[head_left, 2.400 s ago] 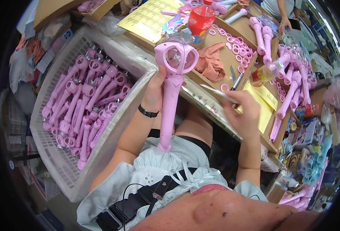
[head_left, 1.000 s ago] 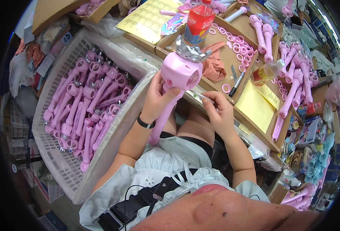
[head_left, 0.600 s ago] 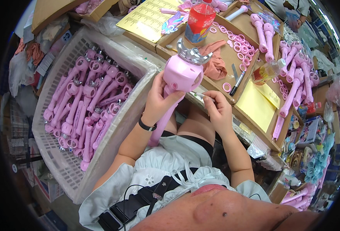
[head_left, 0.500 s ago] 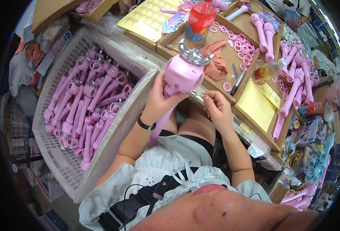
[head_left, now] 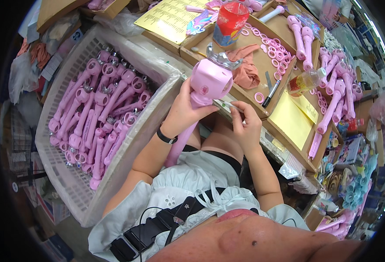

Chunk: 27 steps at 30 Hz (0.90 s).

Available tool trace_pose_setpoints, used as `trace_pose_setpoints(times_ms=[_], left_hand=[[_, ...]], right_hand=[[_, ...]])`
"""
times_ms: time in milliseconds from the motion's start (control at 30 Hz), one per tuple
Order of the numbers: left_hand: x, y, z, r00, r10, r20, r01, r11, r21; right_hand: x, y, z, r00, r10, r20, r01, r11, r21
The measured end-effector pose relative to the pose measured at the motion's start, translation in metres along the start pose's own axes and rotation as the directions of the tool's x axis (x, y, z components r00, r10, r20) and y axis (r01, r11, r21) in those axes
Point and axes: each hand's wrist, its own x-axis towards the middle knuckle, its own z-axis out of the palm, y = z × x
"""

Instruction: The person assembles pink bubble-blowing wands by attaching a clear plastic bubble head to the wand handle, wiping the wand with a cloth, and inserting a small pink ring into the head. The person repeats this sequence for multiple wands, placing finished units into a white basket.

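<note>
My left hand [head_left: 180, 114] is wrapped round the neck of a pink toy wand [head_left: 209, 81], held upright over my lap. The wand has a bulbous, faceted head with an opening in its side and a shiny silver crown [head_left: 223, 60] on top. Its long handle runs down past my left wrist. Close on its right, my right hand [head_left: 248, 122] pinches a slim, light-coloured tool [head_left: 227, 105] between thumb and fingers. The tool's tip points at the neck just below the wand's head; its exact kind and whether it touches are unclear.
To the left, a lined white plastic crate [head_left: 114, 192] holds many similar wands. Cardboard trays ahead carry pink rings [head_left: 277, 54], a peach cloth [head_left: 245, 70], a black marker [head_left: 271, 94], a red-labelled bottle [head_left: 231, 24] and a smaller bottle [head_left: 306, 82]. More pink wands [head_left: 338, 94] lie to the right.
The wand has shifted slightly right and its head has turned a little. My right hand has moved slightly with the slim tool, which stays beside the wand's neck.
</note>
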Motion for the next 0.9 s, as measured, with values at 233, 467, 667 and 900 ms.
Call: trace_pose_setpoints(times_ms=[233,467,667,900], left_hand=[[-0.004,0.003,0.000,0.999,0.042,-0.011,-0.043,0.999,-0.017],[-0.007,0.005,0.000,0.999,0.038,0.027,-0.038,0.999,-0.011],[-0.009,0.005,0.003,0.998,0.065,0.003,-0.064,0.991,-0.120],[-0.012,0.011,0.004,0.993,0.121,-0.010,-0.121,0.992,-0.030]], right_hand=[[0.002,-0.009,-0.004,0.929,0.334,0.162,-0.370,0.872,0.320],[-0.006,-0.007,0.003,1.000,-0.029,-0.006,0.029,0.999,-0.029],[-0.009,-0.006,0.005,0.975,-0.219,-0.036,0.217,0.974,-0.061],[-0.020,-0.008,-0.004,0.981,0.142,0.132,-0.163,0.973,0.164]])
